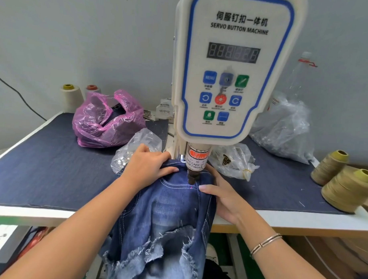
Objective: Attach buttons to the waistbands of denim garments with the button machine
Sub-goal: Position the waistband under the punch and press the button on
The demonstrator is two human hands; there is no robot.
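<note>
A blue denim garment (168, 209) with frayed hems hangs over the table's front edge, its waistband lying under the punch (193, 175) of the white servo button machine (233, 68). My left hand (148, 165) lies on the waistband left of the punch, fingers curled over the fabric's far edge, thumb flat on the denim. My right hand (220, 195) holds the waistband's right side, thumb on top and fingers wrapped under the fabric. A small pink mark shows on the denim just below the punch.
A pink plastic bag (106, 120) and a clear bag of buttons (134, 150) lie left of the machine. More clear bags (283, 128) sit to its right. Thread cones (344, 186) stand at the right edge, two more (73, 95) at the back left.
</note>
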